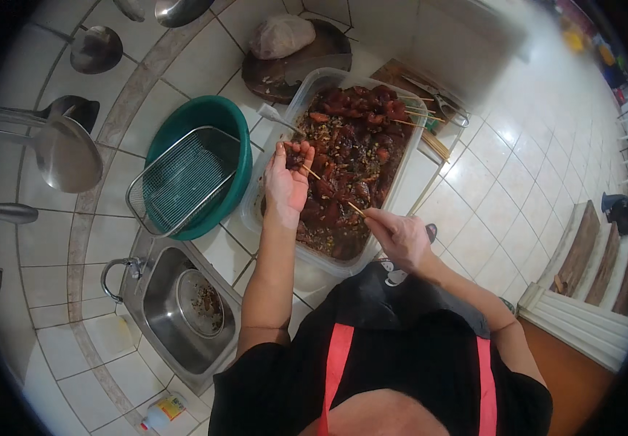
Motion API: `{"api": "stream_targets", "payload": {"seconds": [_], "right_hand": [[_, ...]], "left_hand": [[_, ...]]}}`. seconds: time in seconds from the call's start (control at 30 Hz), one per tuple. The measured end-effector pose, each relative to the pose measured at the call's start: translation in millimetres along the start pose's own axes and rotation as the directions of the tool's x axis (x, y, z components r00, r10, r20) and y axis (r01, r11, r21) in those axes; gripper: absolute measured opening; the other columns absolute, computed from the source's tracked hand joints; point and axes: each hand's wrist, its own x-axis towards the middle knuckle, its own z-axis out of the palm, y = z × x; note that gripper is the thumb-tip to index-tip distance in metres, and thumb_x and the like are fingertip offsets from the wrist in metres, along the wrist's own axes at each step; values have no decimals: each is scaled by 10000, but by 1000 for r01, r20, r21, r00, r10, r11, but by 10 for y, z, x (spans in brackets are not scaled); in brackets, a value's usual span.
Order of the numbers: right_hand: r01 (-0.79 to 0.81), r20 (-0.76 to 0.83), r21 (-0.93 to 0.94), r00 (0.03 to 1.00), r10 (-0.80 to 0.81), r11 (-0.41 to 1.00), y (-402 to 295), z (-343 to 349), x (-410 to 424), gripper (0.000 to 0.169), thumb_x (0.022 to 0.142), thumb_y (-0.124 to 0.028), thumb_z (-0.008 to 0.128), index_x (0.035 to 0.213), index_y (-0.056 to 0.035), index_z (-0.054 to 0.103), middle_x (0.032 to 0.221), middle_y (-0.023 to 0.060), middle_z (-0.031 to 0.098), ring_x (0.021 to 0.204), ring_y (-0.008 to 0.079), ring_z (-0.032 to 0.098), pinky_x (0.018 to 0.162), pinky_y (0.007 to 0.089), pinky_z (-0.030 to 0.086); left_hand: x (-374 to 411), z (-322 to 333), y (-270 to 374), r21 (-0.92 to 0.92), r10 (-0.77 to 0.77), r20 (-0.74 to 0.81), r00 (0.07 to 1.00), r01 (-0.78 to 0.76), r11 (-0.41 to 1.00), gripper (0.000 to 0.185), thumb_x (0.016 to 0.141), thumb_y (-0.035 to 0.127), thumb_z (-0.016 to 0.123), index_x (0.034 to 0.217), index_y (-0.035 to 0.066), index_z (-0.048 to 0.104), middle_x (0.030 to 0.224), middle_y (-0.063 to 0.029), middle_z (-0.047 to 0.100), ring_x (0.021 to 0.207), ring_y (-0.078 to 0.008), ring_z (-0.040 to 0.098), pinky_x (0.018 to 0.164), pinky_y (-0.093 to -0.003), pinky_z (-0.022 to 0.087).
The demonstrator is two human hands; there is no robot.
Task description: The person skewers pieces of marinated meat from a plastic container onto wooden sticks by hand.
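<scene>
Marinated raw meat [363, 191] in a dark sauce with chopped bits fills a clear plastic tub [346, 267]. Above the tub's left side my left hand [291, 177] cups a piece of the dark meat in its curled fingers, and a thin wooden skewer [311, 172] sticks out of it to the right. My right hand [401, 237], over the tub's lower right edge, pinches a wooden skewer [356, 209] between thumb and fingers. Whether both skewer parts are one stick cannot be told. Skewered meat [360, 103] lies at the tub's far end, its stick ends pointing right.
Left of the tub, a wire-mesh basket [188, 180] rests in a green basin [245, 158]. A steel sink [166, 294] holds a round strainer. Bagged meat [283, 37] sits on a round chopping board [324, 49]. Scissors [439, 98] and bare skewers [435, 147] lie right of the tub.
</scene>
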Motion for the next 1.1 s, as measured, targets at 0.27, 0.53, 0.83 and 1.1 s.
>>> {"api": "stream_targets", "payload": {"seconds": [0.27,0.53,0.83,1.1], "right_hand": [[37,-76,-6,996,-38,999,51,80,-32,153,904,-165,613,1035,-89,633,728,153,655,661,335,649,563,423,510],[7,-62,-20,998,-8,1000,0,53,-23,153,905,-151,609,1038,-79,629,758,155,664,682,332,657,584,420,523],[-95,-97,106,990,105,990,17,59,7,171,906,-159,617,1037,-51,639,728,175,649,675,333,660,579,402,513],[-232,-6,236,971,240,944,-44,-32,62,175,914,-199,614,1020,-67,659,687,163,633,602,314,644,546,359,488]], "left_hand": [[-27,26,-32,35,7,-20,1000,-6,999,201,1002,207,488,928,27,539,880,-77,557,953,-238,621,931,-404,542],[-18,28,-61,46,-8,-30,1000,9,999,201,1002,213,489,942,28,539,885,-82,561,968,-248,622,932,-405,543],[-130,165,-2,-145,-231,167,959,255,956,315,1010,183,453,1224,-47,478,1234,-180,560,1179,-283,551,1049,-413,456],[-148,69,-212,-220,-247,74,966,257,941,372,1031,250,382,1283,-8,472,1304,-147,550,1222,-245,531,1052,-450,428]]}}
